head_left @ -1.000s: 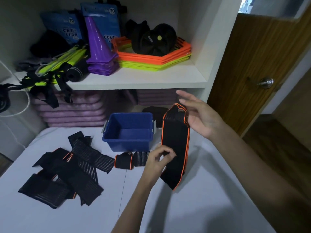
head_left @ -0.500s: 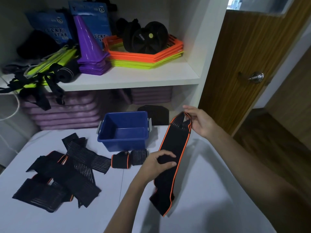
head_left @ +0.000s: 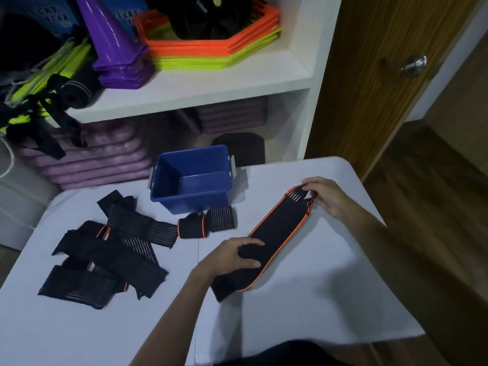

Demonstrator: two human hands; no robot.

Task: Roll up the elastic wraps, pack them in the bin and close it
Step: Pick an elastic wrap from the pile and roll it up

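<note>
A long black elastic wrap edged in orange (head_left: 277, 233) lies stretched flat on the white bench (head_left: 303, 299). The right hand (head_left: 326, 195) pinches its far end; the left hand (head_left: 232, 256) curls its grip over the near end. The open blue plastic bin (head_left: 192, 180) stands just beyond, a heap of black wraps (head_left: 105, 254) to its left.

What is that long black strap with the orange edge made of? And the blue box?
The long wrap looks like stretchy woven fabric, matte black with orange stitched trim; it bends softly between the hands and shows ribbed lines at its far end. The blue bin looks like hard moulded plastic, smooth and slightly shiny, with stiff straight walls.
</note>
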